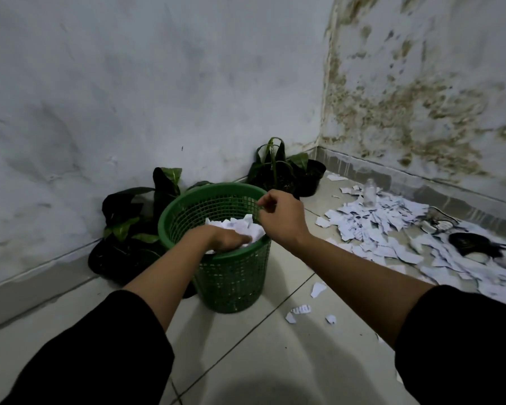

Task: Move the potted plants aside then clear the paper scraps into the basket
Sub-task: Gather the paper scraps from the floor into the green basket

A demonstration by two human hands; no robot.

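A green mesh basket [231, 282] stands on the tiled floor near the corner, partly filled with white paper scraps [246, 225]. My left hand [225, 239] reaches into the basket and presses palm-down on those scraps. My right hand [281, 220] sits at the basket's far right rim with its fingers curled round it. A large pile of torn paper [374, 220] covers the floor to the right. One potted plant [129, 217] stands against the wall left of the basket. Another potted plant [278, 171] stands in the corner behind it.
A clear bottle [370, 194] stands upright in the paper pile. Dark shoe-like objects [473, 244] lie at the pile's right edge. A few loose scraps [301, 309] lie on the tiles in front of the basket. Stained walls close the corner.
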